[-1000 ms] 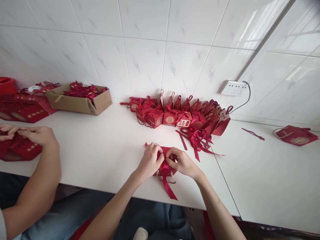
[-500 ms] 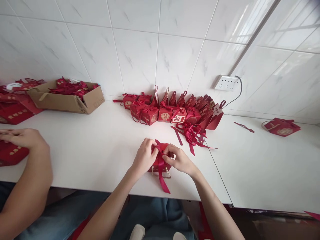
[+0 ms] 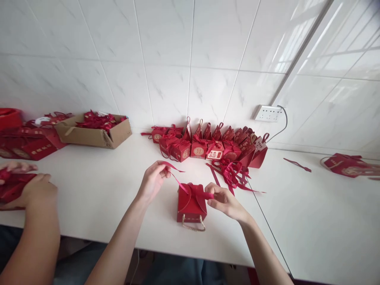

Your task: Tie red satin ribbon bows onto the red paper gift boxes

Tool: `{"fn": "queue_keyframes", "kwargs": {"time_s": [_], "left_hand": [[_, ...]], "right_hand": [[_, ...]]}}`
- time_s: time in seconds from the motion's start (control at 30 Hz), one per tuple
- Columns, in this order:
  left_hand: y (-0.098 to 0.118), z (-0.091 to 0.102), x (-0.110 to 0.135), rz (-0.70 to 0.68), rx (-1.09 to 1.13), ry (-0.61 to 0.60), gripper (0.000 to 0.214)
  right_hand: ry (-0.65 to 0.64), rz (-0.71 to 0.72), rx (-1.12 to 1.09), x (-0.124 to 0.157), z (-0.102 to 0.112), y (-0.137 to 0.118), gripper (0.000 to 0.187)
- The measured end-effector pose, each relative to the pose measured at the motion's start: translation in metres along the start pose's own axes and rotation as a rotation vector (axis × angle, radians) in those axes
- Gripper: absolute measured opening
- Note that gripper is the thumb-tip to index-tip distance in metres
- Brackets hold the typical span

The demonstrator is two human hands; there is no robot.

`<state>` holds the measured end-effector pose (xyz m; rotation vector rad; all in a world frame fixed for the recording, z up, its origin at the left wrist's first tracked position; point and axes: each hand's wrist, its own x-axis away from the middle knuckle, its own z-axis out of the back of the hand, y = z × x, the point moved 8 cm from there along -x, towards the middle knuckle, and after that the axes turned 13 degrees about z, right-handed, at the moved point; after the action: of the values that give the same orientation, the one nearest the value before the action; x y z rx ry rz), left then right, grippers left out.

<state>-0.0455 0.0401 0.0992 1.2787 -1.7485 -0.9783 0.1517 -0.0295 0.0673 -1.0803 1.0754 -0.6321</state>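
A red gift box (image 3: pixel 194 208) with a beige rope handle stands on the white table between my hands. Its lid flaps are folded together, and a red ribbon (image 3: pixel 178 183) passes over the top. My left hand (image 3: pixel 154 176), raised up and left of the box, pinches one end of that ribbon, whose tip sticks out to the right. At the box's right upper edge, my right hand (image 3: pixel 222 200) is closed on the other part of the ribbon. Both sides of the ribbon are drawn out from the lid.
Several finished-looking red boxes (image 3: pixel 198 149) stand by the wall, loose ribbons (image 3: pixel 230 172) before them. A cardboard box (image 3: pixel 89 136) of ribbons is at back left. A co-worker's hands (image 3: pixel 38 190) hold a red box at left. Another red box (image 3: pixel 338 165) lies far right.
My hands have moved apart from over the lid, drawing the ribbon outward to both sides. The camera view has tilted up, and the co-worker's hands at left have shifted on their box.
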Motion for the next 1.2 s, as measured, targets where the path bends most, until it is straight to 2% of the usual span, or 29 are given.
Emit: {"fn": "queue_keyframes", "kwargs": {"time_s": [0.1,0.2,0.3,0.43,0.53,0.67,0.83,0.97,1.13,1.2], "left_hand": [[0.016,-0.004,0.005,0.0,-0.089,-0.094,0.014],[0.029,-0.011,0.012,-0.01,-0.312,-0.151,0.015],[0.039,-0.018,0.016,-0.029,-0.534,-0.133,0.016],[0.054,-0.024,0.02,-0.159,-0.652,-0.036,0.021],[0.063,-0.027,0.022,-0.288,-0.648,0.036,0.02],[0.069,-0.031,0.022,-0.393,-0.608,0.077,0.021],[0.069,-0.04,0.016,-0.377,-0.531,0.0,0.023],[0.068,-0.049,0.017,-0.394,-0.529,-0.047,0.025],[0.069,-0.054,0.016,-0.406,-0.443,-0.076,0.028],[0.067,-0.059,0.012,-0.37,-0.344,-0.151,0.031]], "right_hand": [[0.015,0.041,-0.158,-0.003,-0.002,-0.006,0.035],[-0.038,0.091,-0.277,-0.007,-0.007,-0.012,0.036],[-0.112,0.118,-0.323,-0.013,-0.012,-0.018,0.032],[-0.183,0.1,-0.285,-0.02,-0.013,-0.027,0.021],[-0.173,0.132,-0.278,-0.025,-0.008,-0.039,0.018],[-0.078,0.239,-0.286,-0.03,0.004,-0.054,0.02],[0.11,0.331,-0.286,-0.037,0.019,-0.067,0.022],[0.271,0.297,-0.201,-0.049,0.023,-0.073,0.021],[0.299,0.232,-0.031,-0.061,0.016,-0.072,0.027],[0.296,0.218,-0.061,-0.063,0.013,-0.067,0.027]]}}
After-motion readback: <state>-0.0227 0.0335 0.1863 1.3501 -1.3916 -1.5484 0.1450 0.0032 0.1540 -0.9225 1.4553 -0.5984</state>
